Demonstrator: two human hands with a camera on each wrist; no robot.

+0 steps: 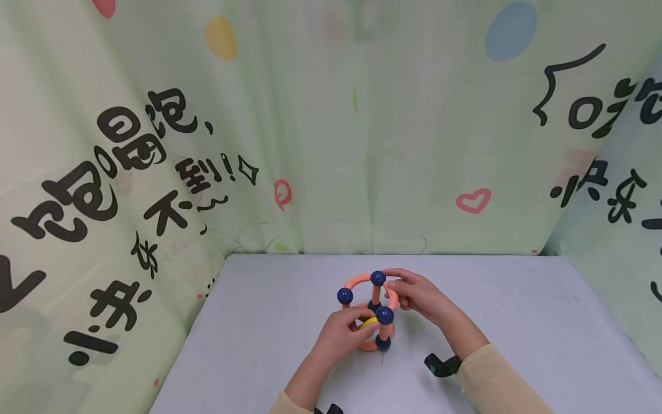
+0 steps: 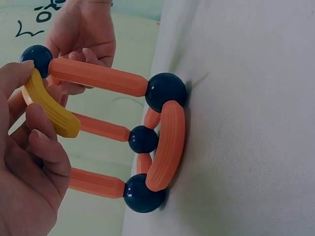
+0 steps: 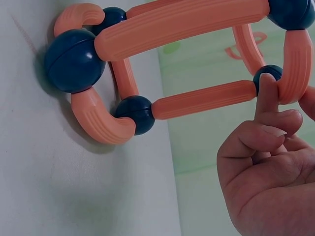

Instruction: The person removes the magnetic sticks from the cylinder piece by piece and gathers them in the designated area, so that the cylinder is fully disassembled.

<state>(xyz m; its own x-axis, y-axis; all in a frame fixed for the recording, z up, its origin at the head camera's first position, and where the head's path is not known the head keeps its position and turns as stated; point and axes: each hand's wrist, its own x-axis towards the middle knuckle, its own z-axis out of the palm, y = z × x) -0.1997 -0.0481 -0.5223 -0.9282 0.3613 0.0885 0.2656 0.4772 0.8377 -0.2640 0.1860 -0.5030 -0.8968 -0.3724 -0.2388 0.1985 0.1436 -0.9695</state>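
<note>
A yellow curved rod [image 2: 51, 110] is being pinched by the left hand [image 1: 338, 336], one end being held at the front navy ball [image 1: 385, 315]. A coral curved rod [image 1: 395, 298] is being pinched by the right hand [image 1: 421, 296], and the rear navy ball [image 1: 378, 278] is being touched by a fingertip. Between the hands, at the lower centre of the head view, the ball-and-rod frame [image 1: 376, 294] is being supported upright by the worktop [image 1: 248, 333], its straight uprights being linked at the foot by navy balls and curved coral rods. Cream sleeves [image 1: 496, 374] are being worn, with a black device [image 1: 442, 365] at the right wrist. Behind, a pale green curtain [image 1: 320, 115] is being hung, black lettering being displayed at left and right of the frame.
</note>
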